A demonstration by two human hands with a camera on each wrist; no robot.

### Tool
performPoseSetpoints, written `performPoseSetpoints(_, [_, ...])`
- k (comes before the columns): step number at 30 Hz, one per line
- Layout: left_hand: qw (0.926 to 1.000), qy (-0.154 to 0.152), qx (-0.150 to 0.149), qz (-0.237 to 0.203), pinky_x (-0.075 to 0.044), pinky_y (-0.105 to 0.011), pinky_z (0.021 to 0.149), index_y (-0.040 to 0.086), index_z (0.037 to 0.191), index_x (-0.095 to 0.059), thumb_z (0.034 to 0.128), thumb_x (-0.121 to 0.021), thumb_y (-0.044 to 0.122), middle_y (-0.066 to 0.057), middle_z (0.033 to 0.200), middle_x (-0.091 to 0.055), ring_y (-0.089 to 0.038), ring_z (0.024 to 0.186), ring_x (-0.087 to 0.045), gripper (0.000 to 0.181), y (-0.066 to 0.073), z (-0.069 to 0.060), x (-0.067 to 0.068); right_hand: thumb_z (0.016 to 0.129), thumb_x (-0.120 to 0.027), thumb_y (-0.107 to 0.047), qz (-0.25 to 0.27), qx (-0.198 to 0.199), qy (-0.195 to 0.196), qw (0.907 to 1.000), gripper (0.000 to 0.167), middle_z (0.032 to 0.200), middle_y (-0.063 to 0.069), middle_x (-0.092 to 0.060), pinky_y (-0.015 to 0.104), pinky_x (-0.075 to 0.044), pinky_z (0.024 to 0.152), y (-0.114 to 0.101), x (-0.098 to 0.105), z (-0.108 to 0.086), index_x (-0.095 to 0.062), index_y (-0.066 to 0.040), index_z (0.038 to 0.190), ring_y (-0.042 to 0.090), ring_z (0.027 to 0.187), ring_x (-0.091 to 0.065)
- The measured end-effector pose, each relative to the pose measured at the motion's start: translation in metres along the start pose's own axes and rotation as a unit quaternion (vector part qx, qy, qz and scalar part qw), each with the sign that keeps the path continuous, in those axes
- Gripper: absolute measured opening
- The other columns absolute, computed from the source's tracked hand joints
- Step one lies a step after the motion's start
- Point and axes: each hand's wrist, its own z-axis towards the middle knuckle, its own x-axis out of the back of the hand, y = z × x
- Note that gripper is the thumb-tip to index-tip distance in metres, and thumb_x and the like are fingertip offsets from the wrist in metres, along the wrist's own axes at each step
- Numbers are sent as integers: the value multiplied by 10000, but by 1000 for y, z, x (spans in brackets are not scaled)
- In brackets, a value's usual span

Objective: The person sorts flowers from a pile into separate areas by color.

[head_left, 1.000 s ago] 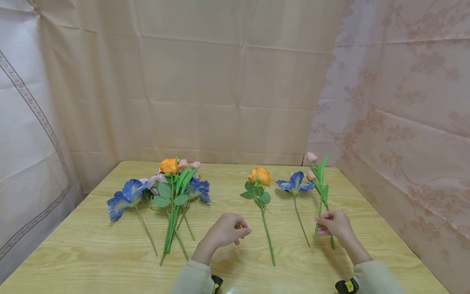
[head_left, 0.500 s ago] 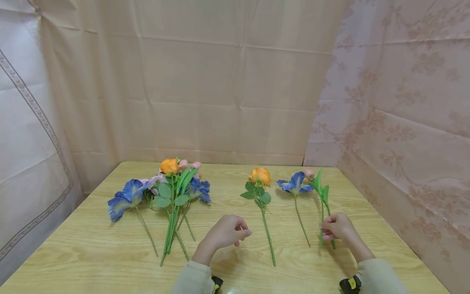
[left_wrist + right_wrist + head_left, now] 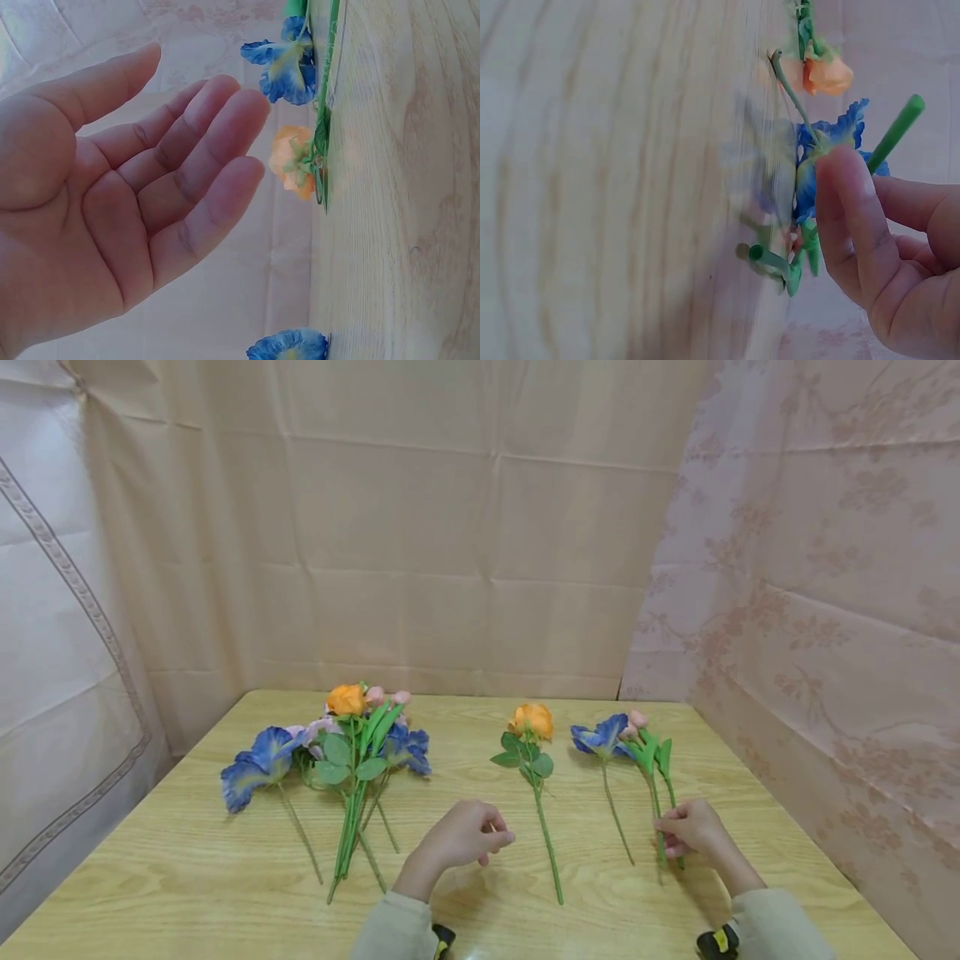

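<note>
The right hand (image 3: 693, 828) pinches the stem of a pink tulip (image 3: 648, 760) between thumb and fingers, its lower end raised off the surface (image 3: 247, 902); a second tulip (image 3: 665, 760) lies just to its right, a blue flower (image 3: 602, 739) just to its left; the left hand (image 3: 465, 835) hangs near an orange rose (image 3: 531, 721), fingers loosely bent, thumb apart; a mixed bunch (image 3: 371, 767) lies farther left.
</note>
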Motion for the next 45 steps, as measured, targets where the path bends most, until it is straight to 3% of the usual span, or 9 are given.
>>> performPoseSetpoints(20, [9999, -33, 153, 12, -388, -239, 457, 46, 801, -611, 854, -611, 206, -33, 661, -570, -247, 525, -584, 169, -6, -3, -1, 849, -503, 52, -209, -30, -5, 9998, 162, 647, 128, -577, 300, -513, 520, 3, -1, 1, -493, 208, 891, 164, 510, -592])
performPoseSetpoints(31, [9996, -6, 242, 136, -388, -238, 458, 56, 808, -617, 858, -606, 209, -35, 666, -575, -241, 529, -584, 161, -7, -3, -1, 835, -563, -42, -988, 700, -85, 9926, 201, 678, 129, -569, 311, -505, 482, -27, -13, -18, -557, 158, 843, 193, 527, -585])
performPoseSetpoints(40, [9968, 546, 273, 518, -420, -262, 489, 43, 843, -636, 856, -606, 235, 18, 672, -546, -123, 527, -537, 195, -8, -4, 8, 838, -590, -85, -1204, 1143, -400, 9853, 262, 735, 110, -603, 333, -502, 484, -47, -29, -31, -572, 159, 933, 209, 572, -583])
performPoseSetpoints(45, [9901, 1111, 370, 776, -425, -281, 521, 60, 863, -644, 855, -607, 233, 2, 739, -566, -117, 602, -532, 178, -15, -6, 19, 834, -599, -88, -1173, 1153, -536, 9849, 220, 681, 103, -589, 331, -499, 478, -51, -37, -33, -598, 121, 900, 212, 567, -577])
